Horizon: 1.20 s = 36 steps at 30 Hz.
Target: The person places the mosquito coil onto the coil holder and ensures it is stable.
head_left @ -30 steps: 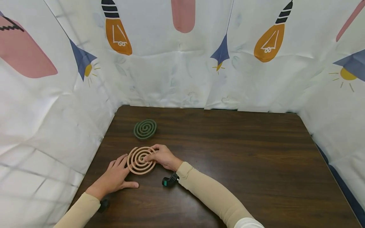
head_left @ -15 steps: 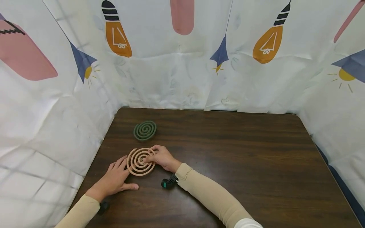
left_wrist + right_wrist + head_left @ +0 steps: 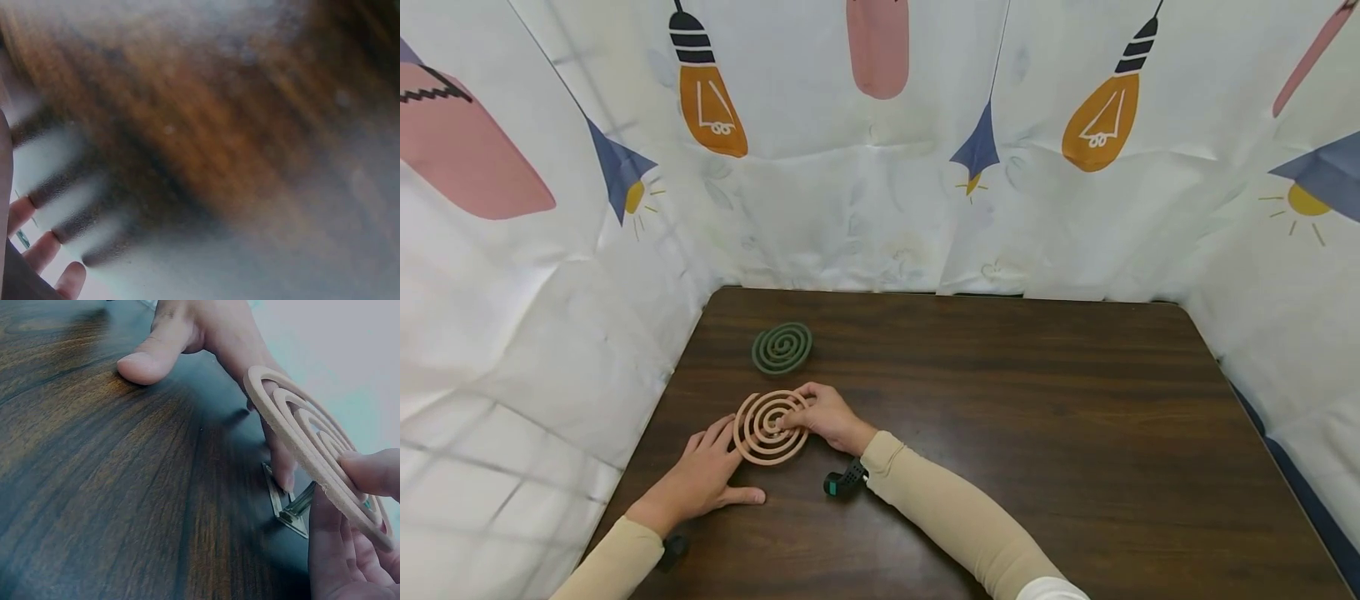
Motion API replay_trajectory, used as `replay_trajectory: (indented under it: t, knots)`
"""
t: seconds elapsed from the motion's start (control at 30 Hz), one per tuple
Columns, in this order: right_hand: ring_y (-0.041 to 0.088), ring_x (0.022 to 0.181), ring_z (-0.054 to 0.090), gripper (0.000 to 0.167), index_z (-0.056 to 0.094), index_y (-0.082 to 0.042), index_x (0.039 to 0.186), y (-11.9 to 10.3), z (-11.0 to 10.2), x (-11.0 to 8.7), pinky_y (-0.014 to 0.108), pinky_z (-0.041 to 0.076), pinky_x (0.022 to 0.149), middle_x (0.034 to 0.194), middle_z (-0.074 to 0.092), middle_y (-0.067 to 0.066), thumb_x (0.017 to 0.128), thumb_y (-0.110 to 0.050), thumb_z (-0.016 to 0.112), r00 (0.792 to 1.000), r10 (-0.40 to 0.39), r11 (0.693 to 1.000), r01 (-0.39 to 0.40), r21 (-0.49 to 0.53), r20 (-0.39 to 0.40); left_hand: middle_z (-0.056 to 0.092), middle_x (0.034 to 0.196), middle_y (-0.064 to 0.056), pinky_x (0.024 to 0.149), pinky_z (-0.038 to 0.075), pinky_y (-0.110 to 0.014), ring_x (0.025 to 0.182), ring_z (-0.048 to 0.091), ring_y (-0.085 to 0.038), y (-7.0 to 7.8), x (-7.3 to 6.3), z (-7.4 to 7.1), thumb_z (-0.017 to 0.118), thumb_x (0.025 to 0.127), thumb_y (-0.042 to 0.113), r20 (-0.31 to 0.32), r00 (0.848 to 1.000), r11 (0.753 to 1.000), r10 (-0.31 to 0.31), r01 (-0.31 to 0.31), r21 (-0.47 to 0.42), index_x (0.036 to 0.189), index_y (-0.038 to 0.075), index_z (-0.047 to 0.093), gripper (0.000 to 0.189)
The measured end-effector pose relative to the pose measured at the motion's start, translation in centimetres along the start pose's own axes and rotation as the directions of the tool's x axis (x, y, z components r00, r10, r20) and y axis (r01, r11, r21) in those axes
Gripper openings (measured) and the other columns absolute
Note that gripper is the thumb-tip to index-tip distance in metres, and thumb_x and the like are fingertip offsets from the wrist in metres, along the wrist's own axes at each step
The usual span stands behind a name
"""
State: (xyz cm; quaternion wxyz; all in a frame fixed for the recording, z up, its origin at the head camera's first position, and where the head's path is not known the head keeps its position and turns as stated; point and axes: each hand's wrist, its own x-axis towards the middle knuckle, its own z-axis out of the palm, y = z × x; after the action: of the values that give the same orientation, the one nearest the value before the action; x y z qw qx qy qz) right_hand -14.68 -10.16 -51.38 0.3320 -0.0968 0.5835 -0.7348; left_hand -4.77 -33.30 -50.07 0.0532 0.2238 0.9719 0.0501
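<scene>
My right hand [image 3: 833, 418] pinches a tan mosquito coil [image 3: 284, 432], thumb on the upper face and fingers beneath. The coil is tilted in the right wrist view and lifted off the table. Below it stands a small metal stand [image 3: 294, 509] with a flat base and an upright tab; the head view does not show it. My left hand [image 3: 703, 471] rests on the table to the left of the coil, thumb stretched out. One of its fingertips is at the metal stand. Farther back lies a green mosquito coil [image 3: 782, 347].
The dark wooden table [image 3: 1037, 433] reaches far to the right. White printed cloth [image 3: 880, 200] hangs behind it and on both sides. A black wrist strap [image 3: 847, 477] sits on my right wrist.
The head view has tipped slightly, so the scene sits a little lower in it. Both hands and the tan mosquito coil keep practically the same places.
</scene>
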Motion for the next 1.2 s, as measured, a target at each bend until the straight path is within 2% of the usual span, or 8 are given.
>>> replay_trajectory:
  t: [0.3,0.6,0.97,1.2]
  knots:
    - [0.015,0.076,0.071,0.034,0.061,-0.001,0.115,0.0,0.0,0.1,0.027,0.058,0.069,0.091,0.072,0.011,0.085,0.005,0.078,1.000,0.026,0.999,-0.026,-0.023,-0.005,0.037,0.152,-0.033,0.097,0.038,-0.069,0.139,0.036,-0.050,0.1,-0.2,-0.1,0.057,0.082,0.081,0.017,1.000,1.000,-0.002,0.002,-0.005,0.152,0.010,0.052,0.100]
    - [0.015,0.073,0.069,0.036,0.061,-0.002,0.115,-0.4,-0.2,0.1,0.027,0.056,0.066,0.091,0.071,0.010,0.084,0.001,0.081,0.998,0.058,0.996,-0.058,-0.069,-0.003,0.038,0.151,-0.032,0.096,0.038,-0.069,0.138,0.036,-0.051,0.1,-0.1,0.0,0.058,0.082,0.081,0.006,1.000,1.000,-0.001,0.001,-0.004,0.152,0.010,0.051,0.101]
    - [0.014,0.066,0.059,0.034,0.063,-0.002,0.110,-1.0,0.2,0.2,0.027,0.049,0.058,0.088,0.065,0.007,0.082,-0.004,0.082,0.997,0.054,0.980,-0.064,-0.187,-0.057,0.038,0.151,-0.031,0.097,0.038,-0.069,0.138,0.036,-0.050,0.0,-0.1,0.0,0.058,0.082,0.081,0.002,1.000,1.000,0.003,-0.003,0.004,0.152,0.010,0.051,0.100]
    - [0.013,0.066,0.062,0.033,0.063,-0.001,0.110,-1.2,0.3,0.1,0.026,0.051,0.058,0.086,0.066,0.008,0.082,-0.003,0.081,0.997,0.063,0.982,-0.071,-0.172,-0.053,0.038,0.151,-0.030,0.097,0.038,-0.069,0.138,0.036,-0.050,0.1,-0.1,-0.1,0.059,0.082,0.080,0.003,1.000,1.000,0.004,-0.004,-0.002,0.153,0.010,0.051,0.100]
